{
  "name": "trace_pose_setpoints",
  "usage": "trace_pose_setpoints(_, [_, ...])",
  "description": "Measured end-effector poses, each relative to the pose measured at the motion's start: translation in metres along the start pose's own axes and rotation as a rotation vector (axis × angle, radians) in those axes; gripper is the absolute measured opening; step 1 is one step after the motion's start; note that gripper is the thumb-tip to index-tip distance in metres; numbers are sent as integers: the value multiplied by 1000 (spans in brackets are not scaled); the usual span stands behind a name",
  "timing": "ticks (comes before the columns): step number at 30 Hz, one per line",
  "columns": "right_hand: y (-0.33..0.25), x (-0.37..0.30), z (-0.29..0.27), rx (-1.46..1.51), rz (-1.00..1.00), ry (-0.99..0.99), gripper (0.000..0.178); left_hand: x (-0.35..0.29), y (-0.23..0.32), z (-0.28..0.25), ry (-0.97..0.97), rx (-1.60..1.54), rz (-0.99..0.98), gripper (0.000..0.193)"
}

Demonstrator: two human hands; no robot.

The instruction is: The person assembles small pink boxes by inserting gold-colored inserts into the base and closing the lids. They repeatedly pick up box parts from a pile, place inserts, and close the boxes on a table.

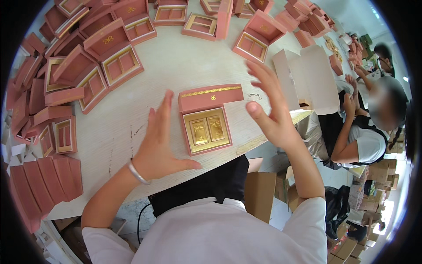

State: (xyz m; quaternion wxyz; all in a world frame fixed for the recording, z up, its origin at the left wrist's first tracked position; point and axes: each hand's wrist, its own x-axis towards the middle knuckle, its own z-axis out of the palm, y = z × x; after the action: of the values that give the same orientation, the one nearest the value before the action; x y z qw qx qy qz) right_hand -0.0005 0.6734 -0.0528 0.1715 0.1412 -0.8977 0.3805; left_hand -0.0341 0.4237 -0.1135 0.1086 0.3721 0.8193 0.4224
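A pink gift box [188,137] rests on the pale table in front of me, its hinged lid [211,97] tipped back and trimmed with a gold band and emblem. Inside, a gold insert [205,115] holds two gold bar-shaped pieces [208,130] side by side. On the box's left, my left hand [160,141] is apart from it, fingers stretched and thumb pointing toward the near table edge; a silver bangle circles the wrist. My right hand [270,108] is raised to the right of the lid with fingers spread, holding nothing.
Open pink boxes [121,66] crowd the table's left and far sides. Closed ones [46,182] stand in a row at the lower left. A white carton with raised flaps [318,79] stands to the right. Beyond it sits another person [369,141]. Cardboard boxes [259,193] are below the table.
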Motion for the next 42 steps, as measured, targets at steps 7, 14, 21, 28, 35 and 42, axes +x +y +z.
trace_pose_setpoints(7, [-4, 23, 17, 134, -18, -306, 28, -2, -8, 17, 50, 195, -19, 131])
trace_pose_setpoints(14, [-3, -11, 22, 1, -257, -225, 30, -2, -8, 21, 87, 188, -12, 132])
trace_pose_setpoints(21, [11, -78, 46, -36, -141, -216, 70, 6, 3, 14, -60, 346, -3, 108])
trace_pose_setpoints(28, [-7, -53, 56, 101, -162, -368, 91, -35, 15, -5, 171, -155, 194, 89])
trace_pose_setpoints(35, [-70, -48, 129, 1129, 59, -366, 94, -109, 45, -12, 520, -621, 3, 122])
trace_pose_setpoints(42, [-100, 4, 142, 766, -369, -596, 88, -141, 61, -73, 686, -49, -83, 100])
